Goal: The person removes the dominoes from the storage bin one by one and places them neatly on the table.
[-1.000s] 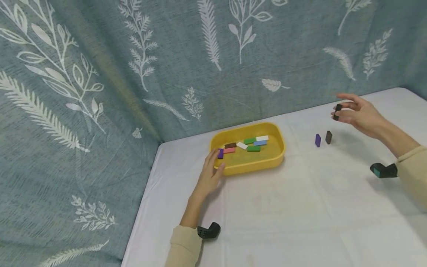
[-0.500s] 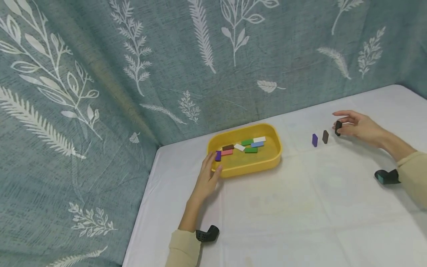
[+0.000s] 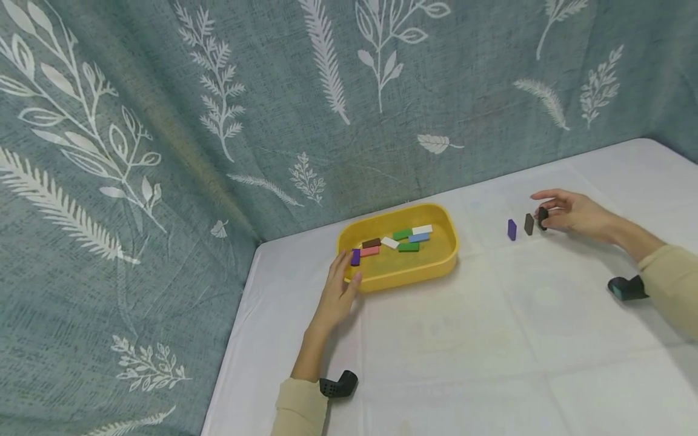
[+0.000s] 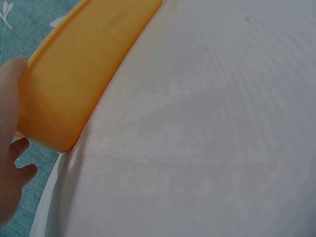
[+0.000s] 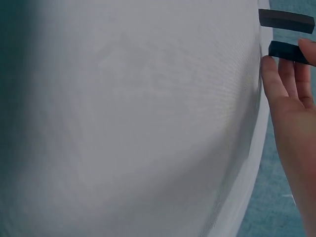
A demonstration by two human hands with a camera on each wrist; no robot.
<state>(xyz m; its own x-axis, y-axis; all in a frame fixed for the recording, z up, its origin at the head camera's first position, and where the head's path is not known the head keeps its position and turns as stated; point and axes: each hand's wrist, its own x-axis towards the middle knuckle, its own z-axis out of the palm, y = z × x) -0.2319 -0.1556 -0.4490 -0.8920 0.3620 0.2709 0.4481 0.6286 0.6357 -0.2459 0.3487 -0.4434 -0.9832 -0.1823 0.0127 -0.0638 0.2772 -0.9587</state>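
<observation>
In the head view my right hand (image 3: 586,217) pinches a black domino-like block (image 3: 542,218) upright at the table surface. Just left of it stand a dark brown block (image 3: 529,224) and a purple block (image 3: 512,229), roughly in a row. The right wrist view shows the black block (image 5: 285,51) between thumb and fingers, with the dark brown block (image 5: 286,21) a small gap away. My left hand (image 3: 336,297) rests at the left corner of a yellow tray (image 3: 406,281), fingers extended along its end and thumb at the front rim.
Inside the tray lie several flat blocks: a purple one (image 3: 355,257), a pink one (image 3: 369,251), a brown one (image 3: 372,243), a blue one (image 3: 418,238), plus green and white ones. A patterned curtain (image 3: 305,91) hangs behind the white-covered table (image 3: 463,345).
My right hand has come down with the black block and shifted left, bringing it beside the dark brown block. The left hand stays at the tray; the view has shifted slightly.
</observation>
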